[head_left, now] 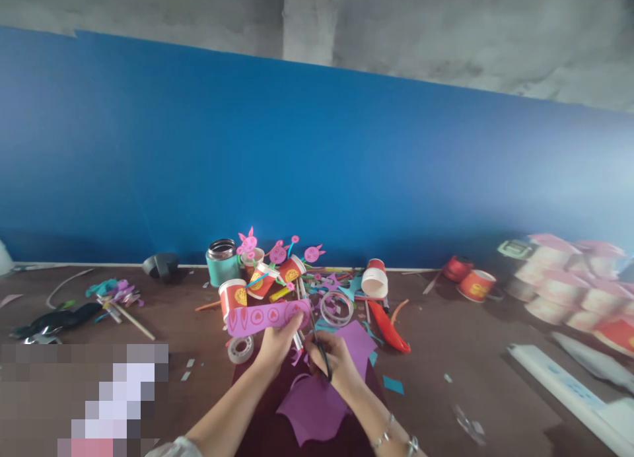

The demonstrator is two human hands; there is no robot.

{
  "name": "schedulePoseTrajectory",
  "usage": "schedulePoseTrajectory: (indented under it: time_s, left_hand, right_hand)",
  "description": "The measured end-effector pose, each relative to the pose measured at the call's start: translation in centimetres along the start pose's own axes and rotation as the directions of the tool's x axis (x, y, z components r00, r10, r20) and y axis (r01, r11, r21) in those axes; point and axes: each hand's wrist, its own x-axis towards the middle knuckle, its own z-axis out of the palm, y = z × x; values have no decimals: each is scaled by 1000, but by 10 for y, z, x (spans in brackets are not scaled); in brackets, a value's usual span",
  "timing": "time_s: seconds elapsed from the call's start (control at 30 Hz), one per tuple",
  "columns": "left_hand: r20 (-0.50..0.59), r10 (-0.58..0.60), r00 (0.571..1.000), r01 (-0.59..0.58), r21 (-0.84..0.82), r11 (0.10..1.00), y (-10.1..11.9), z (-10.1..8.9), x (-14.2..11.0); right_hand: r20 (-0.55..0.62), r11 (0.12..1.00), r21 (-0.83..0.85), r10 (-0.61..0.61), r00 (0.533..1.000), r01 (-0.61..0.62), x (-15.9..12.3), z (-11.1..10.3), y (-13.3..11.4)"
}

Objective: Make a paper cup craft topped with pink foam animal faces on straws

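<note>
My left hand (278, 338) is closed on a pink-purple paper strip (257, 317) drawn with long ear shapes, ringed circles and a larger shape at its right end. My right hand (334, 358) grips black-handled scissors (323, 354), whose blades point up at the strip's right end; I cannot tell whether they touch it. Below the hands lies a purple paper sheet (317, 414) with cut, curved edges, and more purple paper (357, 341) is behind my right hand. A tape roll (240, 349) sits left of my left hand.
Behind the hands stand red paper cups (232, 297) with pink animal cutouts (279, 252) and a teal container (222, 264). Clear tape rolls (337, 308) and a red glossy item (389, 326) are to the right. Stacked cups (559, 285) and a white power strip (559, 384) lie far right.
</note>
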Motion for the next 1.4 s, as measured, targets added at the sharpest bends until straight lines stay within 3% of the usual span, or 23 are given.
schedulePoseTrajectory:
  time_s: [0.5,0.8,1.4]
  left_hand:
    - [-11,-65,998,65,-1,998,7,3,-2]
    - [92,-66,994,69,-34,997,11,2,-3]
    - [107,-127,986,129,-6,992,22,3,-4]
  right_hand:
    - [19,999,26,-31,999,30,1,-2,3]
    - [24,999,33,15,1000,-16,0,0,3]
    - [32,1000,10,-4,999,3,0,-2,1]
